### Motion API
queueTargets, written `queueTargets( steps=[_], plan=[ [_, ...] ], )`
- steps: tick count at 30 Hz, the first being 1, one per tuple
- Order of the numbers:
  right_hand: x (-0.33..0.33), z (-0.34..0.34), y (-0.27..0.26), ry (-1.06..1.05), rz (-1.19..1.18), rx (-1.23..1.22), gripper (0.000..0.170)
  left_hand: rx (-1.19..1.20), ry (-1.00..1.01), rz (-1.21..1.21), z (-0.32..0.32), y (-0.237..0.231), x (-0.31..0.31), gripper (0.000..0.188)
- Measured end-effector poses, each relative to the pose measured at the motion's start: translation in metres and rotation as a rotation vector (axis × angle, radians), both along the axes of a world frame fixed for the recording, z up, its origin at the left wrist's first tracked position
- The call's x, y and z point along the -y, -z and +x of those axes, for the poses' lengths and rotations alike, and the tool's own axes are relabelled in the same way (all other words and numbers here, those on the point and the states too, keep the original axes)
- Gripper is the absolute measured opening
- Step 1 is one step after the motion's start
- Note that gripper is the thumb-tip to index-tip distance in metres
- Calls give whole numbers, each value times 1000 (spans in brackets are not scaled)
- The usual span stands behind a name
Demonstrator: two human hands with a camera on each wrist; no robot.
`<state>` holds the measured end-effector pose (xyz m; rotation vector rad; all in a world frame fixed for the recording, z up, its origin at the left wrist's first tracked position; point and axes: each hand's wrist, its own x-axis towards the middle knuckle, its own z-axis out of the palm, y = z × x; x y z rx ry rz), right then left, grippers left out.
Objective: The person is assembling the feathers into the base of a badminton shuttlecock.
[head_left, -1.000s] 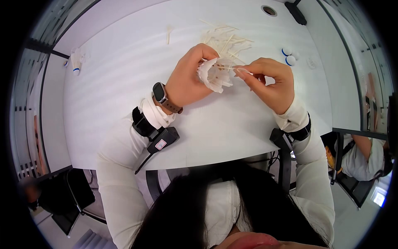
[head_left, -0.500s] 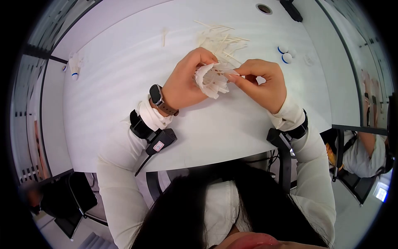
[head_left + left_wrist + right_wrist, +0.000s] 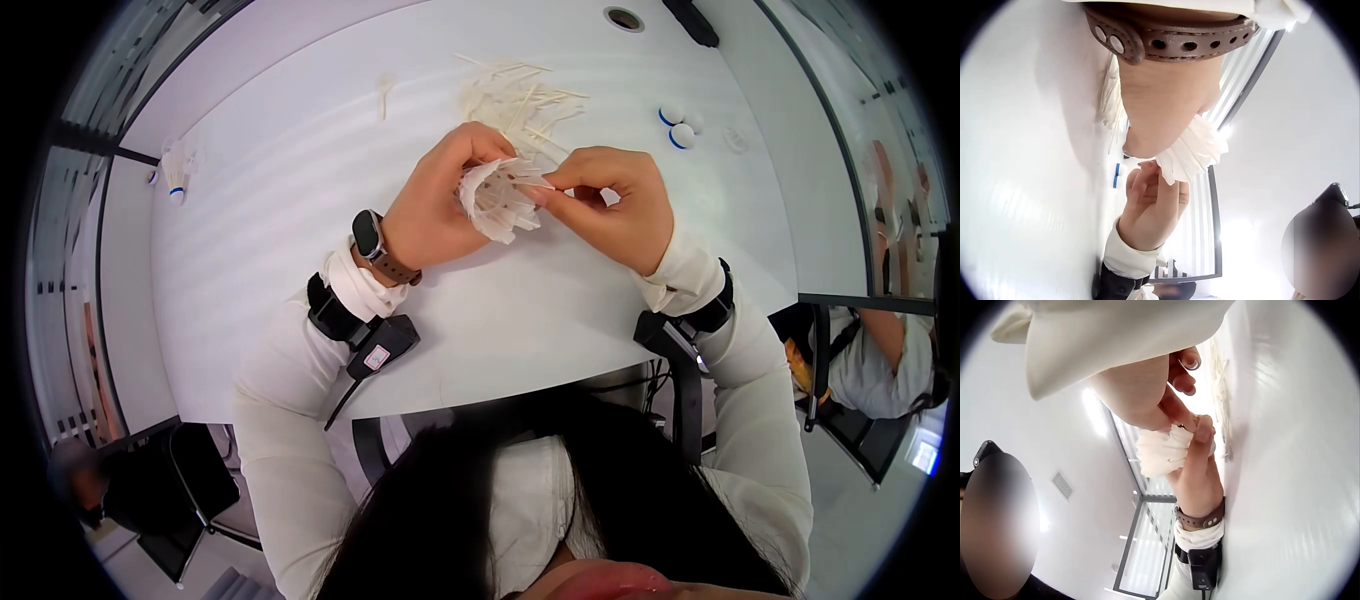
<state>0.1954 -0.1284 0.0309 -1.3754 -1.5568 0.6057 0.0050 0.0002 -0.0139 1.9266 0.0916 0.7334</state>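
My left hand [image 3: 430, 210] grips a white feather shuttlecock [image 3: 485, 205], its skirt opening toward the head camera. My fingers hide its base. On the right side of the skirt, my right hand [image 3: 620, 205] pinches a white feather between thumb and forefinger, right at the rim. Most of that feather is covered by the fingertips. The left wrist view shows the flared skirt [image 3: 1188, 153] just past the left hand, with the right fingertips close against it. Beyond both hands lies a pile of loose feathers [image 3: 520, 100] on the white table.
One loose feather [image 3: 383, 95] lies apart, left of the pile. At the far left is another shuttlecock [image 3: 175, 178] with a blue band. White cork heads with blue bands [image 3: 681, 135] sit on the right. Partition walls [image 3: 800, 130] border the table [image 3: 290, 250].
My right hand has moved left with the feather, from just outside the skirt to its rim. My left hand still grips the shuttlecock. The head view has shifted slightly.
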Motion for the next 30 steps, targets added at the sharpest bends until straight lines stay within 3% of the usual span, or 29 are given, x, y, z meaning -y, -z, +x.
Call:
queueTargets(
  steps=[22,30],
  plan=[
    [-5,-6,7,30,-157,-188,19,-59,-20,37,2,-3,1,45],
    [-4,-2,2,52,-159,-217,18,-102,-123,17,1,-14,6,45]
  ],
)
